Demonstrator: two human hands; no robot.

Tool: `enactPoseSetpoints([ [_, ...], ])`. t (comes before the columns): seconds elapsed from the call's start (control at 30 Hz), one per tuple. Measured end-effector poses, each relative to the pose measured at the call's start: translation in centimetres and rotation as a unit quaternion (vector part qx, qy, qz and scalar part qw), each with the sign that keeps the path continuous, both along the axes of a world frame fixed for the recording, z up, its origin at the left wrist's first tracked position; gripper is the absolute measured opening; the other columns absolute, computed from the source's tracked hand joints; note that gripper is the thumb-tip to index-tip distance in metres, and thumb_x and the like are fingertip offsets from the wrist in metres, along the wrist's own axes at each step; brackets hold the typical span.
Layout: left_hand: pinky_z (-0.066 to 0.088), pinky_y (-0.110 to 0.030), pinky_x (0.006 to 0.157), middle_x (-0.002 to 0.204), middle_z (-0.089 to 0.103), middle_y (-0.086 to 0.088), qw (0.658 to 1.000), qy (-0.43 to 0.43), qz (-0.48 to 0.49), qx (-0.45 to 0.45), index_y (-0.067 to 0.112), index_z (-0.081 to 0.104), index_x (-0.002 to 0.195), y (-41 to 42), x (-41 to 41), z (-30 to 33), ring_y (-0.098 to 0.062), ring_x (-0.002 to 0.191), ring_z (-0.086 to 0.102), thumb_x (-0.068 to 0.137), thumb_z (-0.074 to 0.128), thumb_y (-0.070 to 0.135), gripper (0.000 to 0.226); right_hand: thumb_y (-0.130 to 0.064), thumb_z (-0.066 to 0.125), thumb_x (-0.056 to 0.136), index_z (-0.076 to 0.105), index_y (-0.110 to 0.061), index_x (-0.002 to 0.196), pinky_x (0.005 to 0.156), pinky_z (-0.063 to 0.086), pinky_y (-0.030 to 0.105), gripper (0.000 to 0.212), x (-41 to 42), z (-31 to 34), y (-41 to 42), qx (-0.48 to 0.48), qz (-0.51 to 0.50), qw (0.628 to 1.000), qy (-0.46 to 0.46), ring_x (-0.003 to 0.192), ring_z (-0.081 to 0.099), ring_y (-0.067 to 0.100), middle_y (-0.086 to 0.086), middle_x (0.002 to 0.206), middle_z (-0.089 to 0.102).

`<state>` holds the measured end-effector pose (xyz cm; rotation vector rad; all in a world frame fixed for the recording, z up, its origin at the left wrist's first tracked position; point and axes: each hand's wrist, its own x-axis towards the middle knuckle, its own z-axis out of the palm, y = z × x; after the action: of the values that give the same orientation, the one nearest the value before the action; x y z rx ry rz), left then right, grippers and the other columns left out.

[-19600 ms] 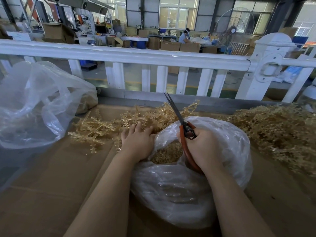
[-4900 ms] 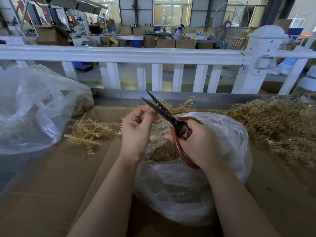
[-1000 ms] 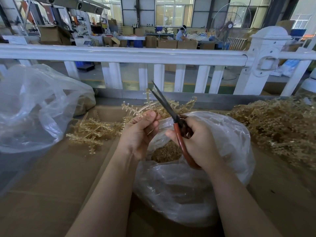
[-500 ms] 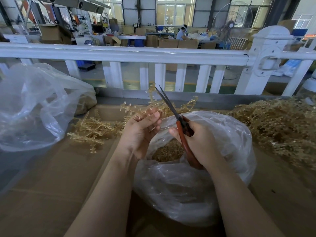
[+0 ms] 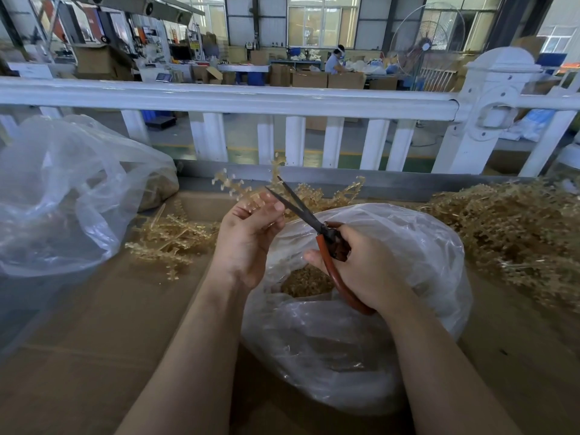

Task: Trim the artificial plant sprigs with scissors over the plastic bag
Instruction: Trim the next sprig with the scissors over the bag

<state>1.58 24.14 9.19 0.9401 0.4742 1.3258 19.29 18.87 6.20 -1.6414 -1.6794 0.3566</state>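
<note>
Our left hand (image 5: 248,243) pinches a pale gold sprig (image 5: 241,186) between curled fingers (image 5: 266,211) and thumb, holding it up just above the far rim of the plastic bag (image 5: 361,324). Our right hand (image 5: 361,271) is wrapped around the red handles of the scissors (image 5: 314,224), whose dark blades stand parted in a narrow V, the tips reaching up beside the sprig's stem close to our left fingertips. We judge that we are in the middle of a cut: the sprig is presented and the blades are open but not yet closed on it. The next move calls for sliding the stem well into the V, keeping our fingertips clear, then squeezing so the cutting drops into the bag's open mouth, where a heap of trimmings (image 5: 306,281) already lies. Further out, on the cardboard-covered worktop (image 5: 94,340), a small pile of sprigs (image 5: 169,240) lies to the left, a large tangled heap (image 5: 518,233) to the right, and a second clear bag (image 5: 62,196) sits at far left before the white railing (image 5: 251,98).
</note>
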Motion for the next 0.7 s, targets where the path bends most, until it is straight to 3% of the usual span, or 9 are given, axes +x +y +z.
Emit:
enactPoseSetpoints([
  [0.23,0.051,-0.027,0.082,0.076,0.063,-0.003,0.998,0.037,0.022,0.038,0.007,0.061,0.08,-0.07,-0.01,-0.23,-0.014,0.076,0.061,0.066,0.07,0.004,0.017,-0.091,0.047,0.064,0.054,-0.038,0.096,0.07,0.05,0.026,0.063,0.24,-0.19,0.1,0.007,-0.013,0.999,-0.049,0.082,0.058,0.001,-0.022,0.086,0.061],
  [0.47,0.054,-0.023,0.076,0.074,0.064,0.0,0.999,0.031,0.022,-0.003,0.011,0.064,0.082,0.18,0.07,-0.48,-0.012,0.073,0.061,0.068,0.071,0.006,0.016,-0.089,0.051,0.069,0.057,-0.034,0.099,0.067,0.043,0.015,0.063,0.22,-0.21,0.0,0.036,-0.03,0.997,-0.06,0.081,0.057,-0.002,-0.023,0.087,0.061],
  [0.6,0.057,-0.019,0.07,0.072,0.069,0.001,0.998,-0.012,0.01,-0.059,0.017,0.073,0.078,0.26,0.02,-0.38,-0.008,0.065,0.065,0.069,0.072,0.007,0.013,-0.087,0.045,0.067,0.06,-0.03,0.099,0.066,0.039,0.012,0.067,0.01,0.0,-0.22,0.058,-0.041,0.997,-0.026,0.082,0.058,-0.003,-0.02,0.086,0.062],
  [0.7,0.057,-0.019,0.067,0.074,0.071,0.0,0.996,-0.029,0.012,-0.089,0.017,0.073,0.08,0.33,-0.07,-0.33,-0.008,0.065,0.067,0.068,0.073,0.009,0.014,-0.086,0.052,0.07,0.058,-0.036,0.09,0.064,0.039,0.014,0.053,-0.13,0.26,-0.45,0.079,-0.047,0.996,0.022,0.081,0.059,-0.004,-0.02,0.079,0.062],
])
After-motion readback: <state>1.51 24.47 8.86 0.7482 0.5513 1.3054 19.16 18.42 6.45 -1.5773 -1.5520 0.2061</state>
